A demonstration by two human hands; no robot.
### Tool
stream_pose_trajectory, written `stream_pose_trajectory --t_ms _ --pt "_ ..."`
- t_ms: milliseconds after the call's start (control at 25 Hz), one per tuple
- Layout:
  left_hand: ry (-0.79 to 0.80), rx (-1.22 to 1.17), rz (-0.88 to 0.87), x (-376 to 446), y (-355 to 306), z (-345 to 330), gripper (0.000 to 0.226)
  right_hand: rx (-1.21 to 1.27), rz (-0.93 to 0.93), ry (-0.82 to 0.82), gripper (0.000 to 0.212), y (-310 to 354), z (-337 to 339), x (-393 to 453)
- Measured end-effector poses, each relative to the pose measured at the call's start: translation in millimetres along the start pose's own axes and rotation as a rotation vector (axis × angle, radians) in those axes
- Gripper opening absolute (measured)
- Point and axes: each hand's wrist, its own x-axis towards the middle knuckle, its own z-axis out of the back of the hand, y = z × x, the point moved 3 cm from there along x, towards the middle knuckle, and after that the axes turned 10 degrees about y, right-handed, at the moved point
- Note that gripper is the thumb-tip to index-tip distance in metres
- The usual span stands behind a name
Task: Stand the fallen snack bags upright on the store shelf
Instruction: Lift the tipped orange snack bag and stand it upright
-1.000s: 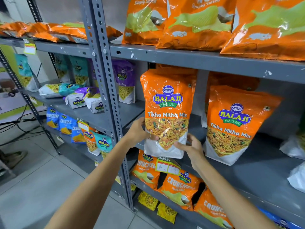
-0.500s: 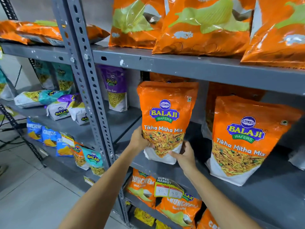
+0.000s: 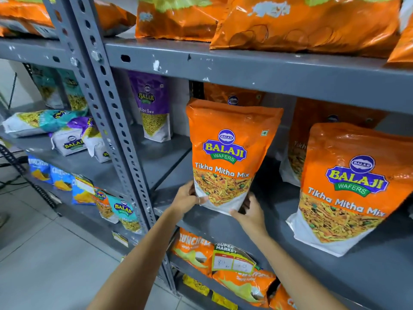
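Both hands are gripping the bottom corners of the orange mix bag [image 3: 228,157]: left hand [image 3: 186,199] is curling round its lower left corner, right hand [image 3: 251,212] is cupping the lower right, fingers [image 3: 237,213] closed on the white base. The bag is standing upright near the front edge of the middle shelf [image 3: 223,222], toward its left end, base about touching the shelf (can't tell if it's fully down).

To do this bit well I'd be flattening the bottom gusset onto the shelf and squaring the face forward before letting go, since it's looking top-heavy and could be tipping forward off the edge.

Around it: second mix bag [image 3: 348,189] standing to the right, more orange ones behind, a purple bag [image 3: 152,108] further back on the left. Nothing is really blocking, just the upper shelf [image 3: 245,70] sitting close above the top.
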Motion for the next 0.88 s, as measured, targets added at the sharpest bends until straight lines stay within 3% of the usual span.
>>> stream_pose_trajectory --t_ms 120,440,560,720,800,880 --pt "-0.042 -0.064 0.022 2.7 -0.2 12.4 0.046 -0.066 0.02 0.021 0.055 6.3 -7.4 4.6" --pt "-0.127 -0.092 -0.007 3.7 4.8 27.0 0.048 -0.286 -0.019 0.052 0.066 16.5 -27.1 16.7" --pt "-0.177 -0.087 -0.033 -6.3 2.5 20.0 0.046 -0.154 0.001 0.043 0.067 17.6 -23.9 6.9" --pt "-0.565 -0.024 -0.088 -35.2 4.3 -4.0 0.04 -0.104 0.13 -0.322 0.03 16.6 3.1 -27.7" --pt "-0.591 0.034 -0.138 -44.6 -0.2 -27.7 0.029 -0.13 0.234 -0.466 0.018 17.8 22.0 -50.0" --pt "-0.49 0.069 -0.184 -46.4 -9.4 -55.0 0.027 -0.174 0.312 -0.567 0.014 19.1 44.5 -70.6"
